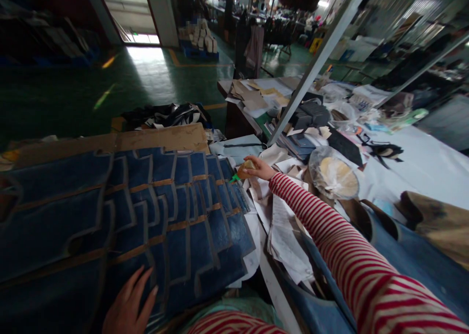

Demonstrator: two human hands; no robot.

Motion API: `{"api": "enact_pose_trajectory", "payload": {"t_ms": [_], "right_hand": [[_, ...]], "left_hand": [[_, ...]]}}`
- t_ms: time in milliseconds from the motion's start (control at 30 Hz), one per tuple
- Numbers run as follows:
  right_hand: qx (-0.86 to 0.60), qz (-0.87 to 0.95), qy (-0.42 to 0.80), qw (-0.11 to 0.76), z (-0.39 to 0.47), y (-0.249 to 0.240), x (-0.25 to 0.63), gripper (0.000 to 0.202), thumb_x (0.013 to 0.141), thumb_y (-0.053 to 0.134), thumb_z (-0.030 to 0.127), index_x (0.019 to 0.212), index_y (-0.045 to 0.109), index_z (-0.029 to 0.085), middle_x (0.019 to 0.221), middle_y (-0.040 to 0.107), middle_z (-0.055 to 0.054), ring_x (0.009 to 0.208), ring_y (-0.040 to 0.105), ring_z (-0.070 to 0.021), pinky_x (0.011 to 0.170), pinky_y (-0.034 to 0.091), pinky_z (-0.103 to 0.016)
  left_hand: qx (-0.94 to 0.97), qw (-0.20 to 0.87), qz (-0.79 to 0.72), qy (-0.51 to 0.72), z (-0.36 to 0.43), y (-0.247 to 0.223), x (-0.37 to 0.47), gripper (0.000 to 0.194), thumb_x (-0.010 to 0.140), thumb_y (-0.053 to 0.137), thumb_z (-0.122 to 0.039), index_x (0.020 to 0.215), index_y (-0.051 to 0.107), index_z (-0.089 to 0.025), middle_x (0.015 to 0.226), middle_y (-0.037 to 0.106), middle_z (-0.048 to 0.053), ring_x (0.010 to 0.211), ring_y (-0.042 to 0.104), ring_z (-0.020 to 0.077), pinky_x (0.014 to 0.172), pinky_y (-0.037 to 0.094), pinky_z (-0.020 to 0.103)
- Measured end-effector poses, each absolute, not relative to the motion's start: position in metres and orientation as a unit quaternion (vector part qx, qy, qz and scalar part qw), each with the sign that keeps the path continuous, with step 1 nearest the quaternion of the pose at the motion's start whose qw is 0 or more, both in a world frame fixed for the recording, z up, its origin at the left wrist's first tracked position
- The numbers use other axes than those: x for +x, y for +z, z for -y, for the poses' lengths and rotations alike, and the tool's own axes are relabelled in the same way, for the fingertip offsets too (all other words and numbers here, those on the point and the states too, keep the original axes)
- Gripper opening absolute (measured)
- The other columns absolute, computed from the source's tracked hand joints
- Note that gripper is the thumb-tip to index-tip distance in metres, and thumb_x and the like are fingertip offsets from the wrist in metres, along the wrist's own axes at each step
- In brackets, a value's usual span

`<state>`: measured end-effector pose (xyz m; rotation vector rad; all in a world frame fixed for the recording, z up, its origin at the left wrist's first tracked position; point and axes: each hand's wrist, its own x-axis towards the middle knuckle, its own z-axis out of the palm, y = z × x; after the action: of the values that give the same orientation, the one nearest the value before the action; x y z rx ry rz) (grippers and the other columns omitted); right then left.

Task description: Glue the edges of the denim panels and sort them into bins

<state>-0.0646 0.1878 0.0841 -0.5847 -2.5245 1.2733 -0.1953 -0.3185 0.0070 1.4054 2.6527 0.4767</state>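
Dark blue leather-like pieces (183, 226), edged in grey with tan strips running across, lie overlapped in rows before me. On the near part of them, my left hand (130, 302) rests with its fingers spread and nothing in it. My right hand (258, 168) reaches out over the far right corner of the rows. Its fingers are closed round a small tan, rounded object (244, 170), whose kind I cannot make out. A bright green bit (235, 178) shows just below that object, close to the edge of the blue pieces.
Crumpled white papers (289, 236) lie to the right, beside a plastic-wrapped round bundle (337, 175). A slanted metal post (318, 65) rises from the cluttered table (428, 153). Cardboard (161, 138) borders the far side. Rolled blue material (414, 256) lies at right.
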Motion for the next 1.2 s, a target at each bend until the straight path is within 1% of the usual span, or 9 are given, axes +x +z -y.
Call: {"api": "enact_pose_trajectory", "payload": {"t_ms": [267, 333, 433, 500, 600, 767, 833, 967, 1200], "right_hand": [[-0.174, 0.843, 0.509, 0.007, -0.174, 0.085, -0.03, 0.051, 0.067, 0.065, 0.039, 0.11, 0.048, 0.018, 0.093, 0.057, -0.003, 0.083, 0.055, -0.0158, 0.076, 0.046, -0.031], [-0.177, 0.842, 0.509, 0.018, -0.172, 0.086, -0.03, 0.051, 0.067, 0.064, 0.039, 0.111, 0.048, 0.017, 0.093, 0.056, -0.003, 0.084, 0.055, -0.0159, 0.077, 0.046, -0.031], [-0.181, 0.856, 0.476, 0.087, -0.172, 0.084, -0.036, 0.052, 0.068, 0.064, 0.039, 0.112, 0.046, 0.018, 0.095, 0.055, -0.004, 0.086, 0.053, -0.0165, 0.079, 0.044, -0.032], [-0.176, 0.862, 0.462, 0.112, -0.173, 0.082, -0.038, 0.054, 0.068, 0.064, 0.039, 0.114, 0.045, 0.018, 0.096, 0.054, -0.004, 0.088, 0.052, -0.0168, 0.08, 0.044, -0.032], [-0.166, 0.864, 0.466, 0.095, -0.171, 0.08, -0.034, 0.054, 0.067, 0.064, 0.04, 0.113, 0.046, 0.019, 0.095, 0.054, -0.004, 0.088, 0.053, -0.0169, 0.081, 0.043, -0.032], [-0.183, 0.842, 0.507, 0.018, -0.158, 0.085, -0.013, 0.051, 0.067, 0.064, 0.041, 0.11, 0.048, 0.018, 0.092, 0.055, -0.002, 0.083, 0.054, -0.0155, 0.077, 0.045, -0.031], [-0.191, 0.834, 0.518, 0.014, -0.155, 0.087, -0.008, 0.051, 0.068, 0.064, 0.04, 0.11, 0.047, 0.018, 0.092, 0.055, -0.002, 0.083, 0.054, -0.0153, 0.076, 0.045, -0.03], [-0.198, 0.827, 0.525, 0.035, -0.151, 0.087, -0.003, 0.052, 0.068, 0.064, 0.04, 0.111, 0.045, 0.018, 0.092, 0.056, -0.002, 0.084, 0.054, -0.0155, 0.077, 0.045, -0.031], [-0.178, 0.812, 0.555, 0.007, -0.146, 0.086, 0.012, 0.053, 0.068, 0.064, 0.04, 0.113, 0.045, 0.019, 0.097, 0.057, -0.002, 0.087, 0.055, -0.0157, 0.079, 0.045, -0.03]], "left_hand": [[0.448, 0.065, -0.874, 0.179, 0.318, 0.006, -0.196, 0.039, 0.078, 0.041, -0.044, 0.112, 0.051, -0.026, 0.119, 0.054, 0.005, 0.111, 0.052, 0.0223, 0.091, 0.045, 0.039], [0.452, 0.065, -0.872, 0.18, 0.319, 0.005, -0.196, 0.04, 0.079, 0.04, -0.045, 0.112, 0.051, -0.026, 0.119, 0.054, 0.006, 0.11, 0.052, 0.0224, 0.091, 0.046, 0.038], [0.45, 0.066, -0.874, 0.173, 0.32, 0.003, -0.196, 0.042, 0.079, 0.038, -0.047, 0.112, 0.05, -0.023, 0.119, 0.053, 0.007, 0.11, 0.051, 0.0224, 0.091, 0.045, 0.039], [0.447, 0.071, -0.876, 0.167, 0.32, 0.003, -0.196, 0.043, 0.079, 0.038, -0.046, 0.113, 0.05, -0.022, 0.12, 0.052, 0.007, 0.112, 0.051, 0.0224, 0.092, 0.044, 0.039], [0.445, 0.072, -0.877, 0.166, 0.318, 0.004, -0.195, 0.042, 0.079, 0.039, -0.045, 0.113, 0.05, -0.022, 0.121, 0.052, 0.008, 0.112, 0.05, 0.0228, 0.093, 0.044, 0.039], [0.446, 0.074, -0.875, 0.174, 0.316, 0.009, -0.194, 0.041, 0.079, 0.038, -0.045, 0.113, 0.05, -0.024, 0.121, 0.052, 0.007, 0.111, 0.05, 0.0223, 0.092, 0.044, 0.038], [0.444, 0.074, -0.876, 0.174, 0.315, 0.012, -0.194, 0.042, 0.079, 0.037, -0.046, 0.113, 0.049, -0.024, 0.121, 0.051, 0.007, 0.111, 0.05, 0.0225, 0.092, 0.044, 0.039], [0.445, 0.074, -0.875, 0.176, 0.314, 0.013, -0.194, 0.041, 0.079, 0.037, -0.046, 0.111, 0.05, -0.024, 0.121, 0.051, 0.007, 0.112, 0.05, 0.0225, 0.093, 0.043, 0.039], [0.447, 0.081, -0.873, 0.174, 0.316, 0.011, -0.194, 0.043, 0.079, 0.037, -0.046, 0.114, 0.048, -0.023, 0.123, 0.049, 0.008, 0.111, 0.05, 0.0228, 0.093, 0.043, 0.04]]}}
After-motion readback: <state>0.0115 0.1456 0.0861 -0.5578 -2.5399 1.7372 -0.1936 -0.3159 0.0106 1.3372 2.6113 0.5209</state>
